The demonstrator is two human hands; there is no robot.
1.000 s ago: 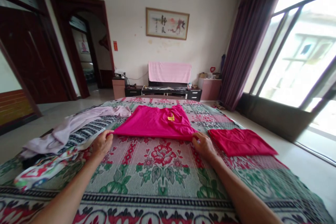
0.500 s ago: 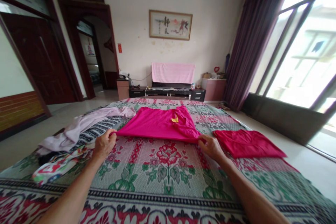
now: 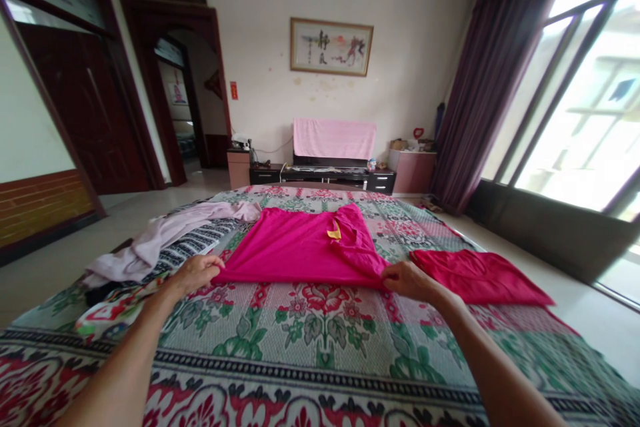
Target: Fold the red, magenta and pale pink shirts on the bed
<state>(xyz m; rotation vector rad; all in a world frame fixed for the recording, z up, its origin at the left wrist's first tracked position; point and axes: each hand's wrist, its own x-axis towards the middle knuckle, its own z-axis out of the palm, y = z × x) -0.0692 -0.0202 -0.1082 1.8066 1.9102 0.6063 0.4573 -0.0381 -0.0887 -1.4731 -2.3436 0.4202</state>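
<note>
A bright pink shirt with a yellow neck label lies flat on the flowered bed cover. My left hand pinches the shirt's near left corner, fingers closed on the cloth. My right hand grips the near right corner in the same way. Both arms reach forward over the bed.
A folded red garment lies right of the pink shirt. A heap of lilac, striped and patterned clothes sits at the left. Beyond the bed stand a low TV cabinet, a dark doorway at the left and a big window at the right.
Both hands kept their grip on the near corners of the pink shirt. Its near edge now lies a little closer to me, and the view has shifted slightly.
</note>
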